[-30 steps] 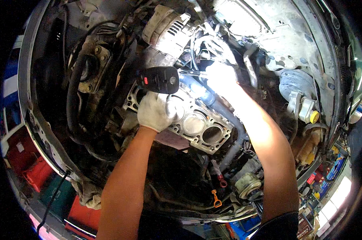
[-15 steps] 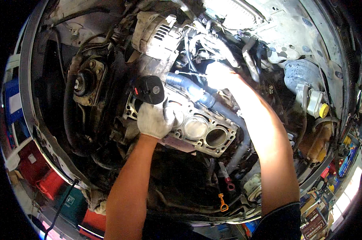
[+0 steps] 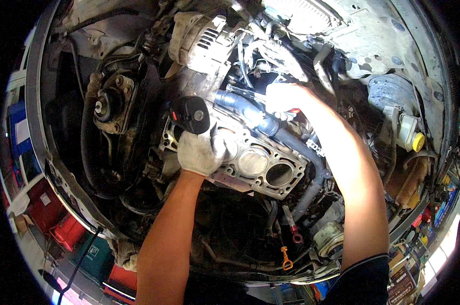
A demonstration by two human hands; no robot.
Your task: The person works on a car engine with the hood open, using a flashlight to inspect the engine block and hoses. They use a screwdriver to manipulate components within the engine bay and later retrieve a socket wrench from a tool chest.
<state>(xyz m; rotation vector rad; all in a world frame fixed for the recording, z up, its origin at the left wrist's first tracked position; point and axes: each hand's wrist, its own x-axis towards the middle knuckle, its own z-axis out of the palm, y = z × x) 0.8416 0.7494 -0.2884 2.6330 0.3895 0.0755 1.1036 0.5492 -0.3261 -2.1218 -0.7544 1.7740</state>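
My left hand (image 3: 200,154), in a white work glove, is closed around a black hand-held device (image 3: 190,115) with a rounded flat end and a red mark. It is over the left part of the bare engine block (image 3: 287,192), whose open cylinders show to its right. Farther off, my right hand (image 3: 283,98), also gloved, grips a slim metal tool (image 3: 248,93) that looks like pliers; a bit of red shows below the fingers. The tool's tip lies just above a thick dark hose (image 3: 245,109). Glare on the glove hides the fingers' detail.
An alternator (image 3: 202,43) stands beyond the block. To the right are a round blue-grey booster (image 3: 390,94) and a reservoir with a yellow cap (image 3: 418,142). An orange dipstick handle (image 3: 287,259) sticks up near the front edge. At the left is a bolted mount (image 3: 113,105).
The view has shifted slightly, so the engine sits a little farther right. My right hand has turned somewhat, and red now shows beneath it. My left hand keeps its hold.
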